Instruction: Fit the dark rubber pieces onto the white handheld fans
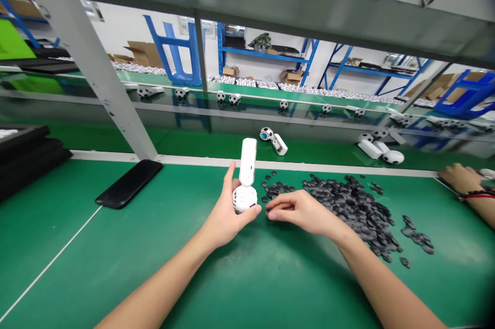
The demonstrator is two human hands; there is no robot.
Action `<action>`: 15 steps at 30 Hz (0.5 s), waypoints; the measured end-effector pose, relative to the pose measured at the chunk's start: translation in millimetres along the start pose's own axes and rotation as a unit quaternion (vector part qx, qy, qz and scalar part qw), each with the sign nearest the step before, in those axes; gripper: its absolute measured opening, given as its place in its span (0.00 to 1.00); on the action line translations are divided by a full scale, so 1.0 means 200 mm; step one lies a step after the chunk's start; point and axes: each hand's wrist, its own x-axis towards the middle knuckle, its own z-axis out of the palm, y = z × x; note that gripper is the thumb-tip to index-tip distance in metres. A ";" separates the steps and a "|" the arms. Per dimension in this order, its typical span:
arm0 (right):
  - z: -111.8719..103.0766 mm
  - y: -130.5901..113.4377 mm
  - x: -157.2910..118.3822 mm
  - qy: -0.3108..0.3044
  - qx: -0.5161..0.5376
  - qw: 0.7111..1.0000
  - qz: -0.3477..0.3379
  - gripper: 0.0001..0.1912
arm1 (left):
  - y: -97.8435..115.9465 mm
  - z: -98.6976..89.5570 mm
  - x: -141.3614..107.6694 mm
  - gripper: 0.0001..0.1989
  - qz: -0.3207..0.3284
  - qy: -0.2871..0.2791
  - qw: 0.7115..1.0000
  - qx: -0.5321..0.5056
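My left hand (224,215) holds a white plastic device (247,164), its round part low between thumb and fingers and its long rounded arm pointing up. Just to the right, my right hand (299,211) has its thumb and fingertips pinched together near the round part, not touching it. Something dark shows at those fingertips, too small to make out. Beyond and to the right of my right hand lies a large pile of small black pieces (356,210) on the green work surface (232,288).
A black phone (129,183) lies at the left, near a metal post (88,55). Behind the white rail, a green belt (201,148) carries white and soccer-patterned devices (279,144). Black trays (31,161) are stacked far left. Another person's hand (462,178) is at the right edge.
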 end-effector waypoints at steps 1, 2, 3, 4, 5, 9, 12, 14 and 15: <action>0.02 0.00 0.00 0.001 0.016 1.000 -0.009 0.14 | -0.01 0.00 0.00 0.51 0.000 0.001 1.000 -0.001; 0.04 -0.01 0.00 0.004 0.039 0.999 -0.016 0.14 | -0.01 0.00 0.01 0.46 0.000 -0.002 1.000 0.001; 0.06 -0.01 0.00 0.008 0.067 0.998 -0.020 0.14 | -0.01 0.00 0.01 0.40 0.001 -0.005 1.000 0.007; 0.07 -0.01 0.01 0.013 0.095 0.995 -0.020 0.14 | -0.02 0.00 0.01 0.34 0.006 -0.010 1.000 0.017; 0.08 -0.01 0.01 0.018 0.122 0.992 -0.016 0.14 | -0.01 0.00 0.01 0.31 0.014 -0.016 0.999 0.029; 0.11 -0.01 0.01 0.016 0.167 0.986 0.009 0.16 | 0.00 0.01 -0.01 0.34 0.063 -0.066 0.994 0.061; 0.12 0.00 0.01 0.016 0.159 0.987 0.015 0.16 | 0.01 0.02 -0.03 0.36 0.074 -0.103 0.988 0.084; 0.14 0.01 0.00 0.034 0.152 0.988 0.007 0.17 | 0.01 0.03 -0.03 0.36 0.076 -0.101 0.986 0.112; 0.15 0.02 0.00 0.047 0.149 0.988 0.001 0.17 | 0.01 0.03 -0.04 0.36 0.076 -0.098 0.984 0.124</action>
